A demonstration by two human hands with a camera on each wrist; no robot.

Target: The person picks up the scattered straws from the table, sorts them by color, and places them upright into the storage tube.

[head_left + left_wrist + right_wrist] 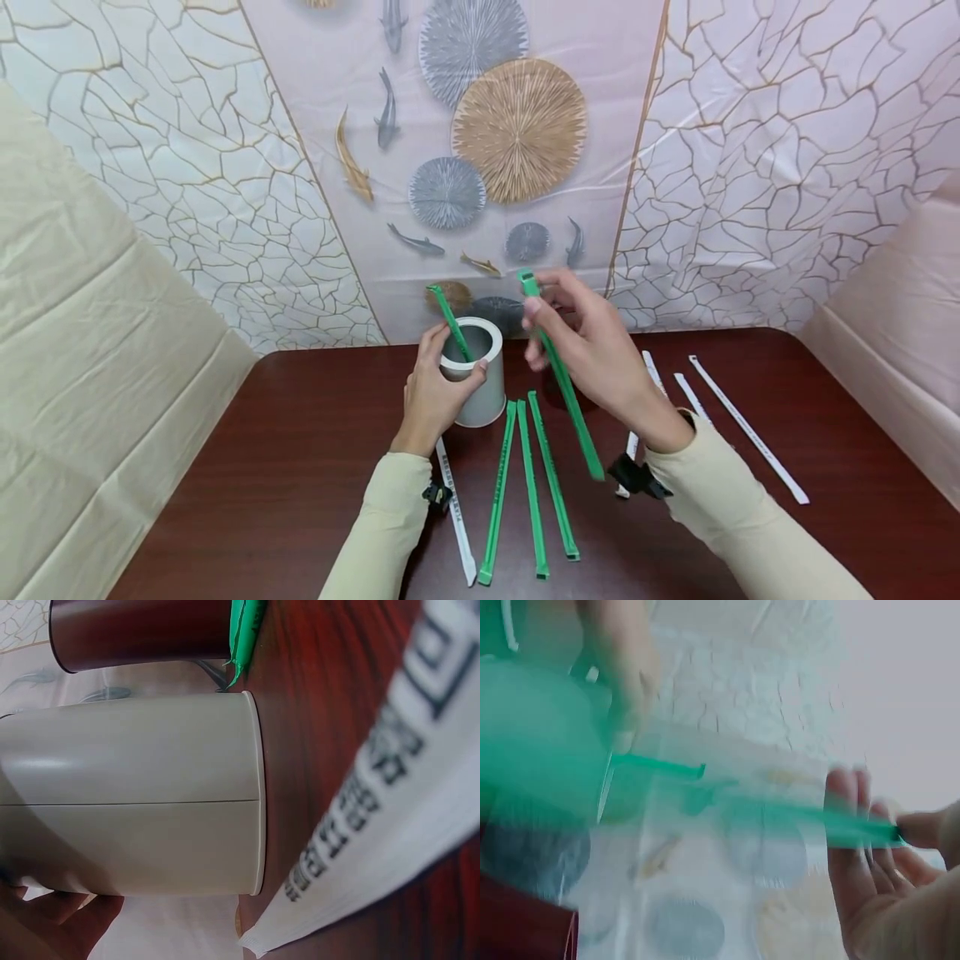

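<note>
Green, slim wrapped straw [572,408] is pinched in the right hand [592,342], just right of the open grey cylindrical can [483,404] the left hand [435,392] grips; probably best to steepen it over the can before lowering.

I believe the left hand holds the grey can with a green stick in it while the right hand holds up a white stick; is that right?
Not quite: the raised stick in the right hand is green, not white, as the head view shows; the left hand does hold the grey can with a green stick in it.
</note>
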